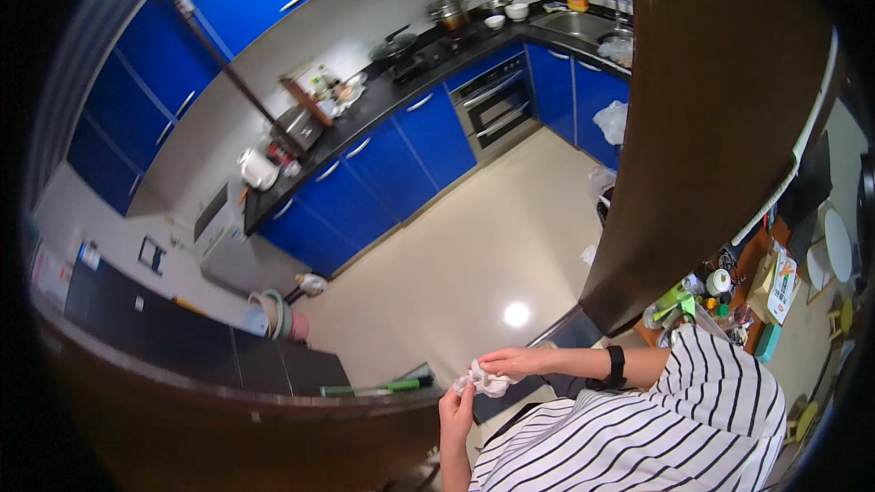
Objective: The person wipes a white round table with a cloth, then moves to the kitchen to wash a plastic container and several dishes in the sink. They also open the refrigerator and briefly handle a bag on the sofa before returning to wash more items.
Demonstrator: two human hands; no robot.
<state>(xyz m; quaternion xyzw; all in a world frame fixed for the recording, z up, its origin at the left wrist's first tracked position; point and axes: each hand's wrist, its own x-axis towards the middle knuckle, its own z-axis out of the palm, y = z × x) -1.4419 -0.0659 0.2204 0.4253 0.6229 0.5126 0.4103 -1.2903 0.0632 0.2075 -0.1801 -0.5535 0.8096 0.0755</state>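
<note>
A small crumpled white cloth or tissue (489, 384) is stretched between my hands, in front of my body at the lower middle. My left hand (457, 412) pinches its left end, fingers pointing up. From the right, my right hand (516, 362) reaches across with fingers closed on the other side of it. A black band (617, 366) circles my right wrist. Which material the white piece is, I cannot tell.
Dark door frame panels flank me, right (720, 109) and lower left (228, 428). Beyond lies a kitchen with blue cabinets (424, 164), an oven (497, 102), a sink (574, 27) and a tiled floor (456, 264). A cluttered shelf (752, 282) stands at right; stacked basins (273, 314) at left.
</note>
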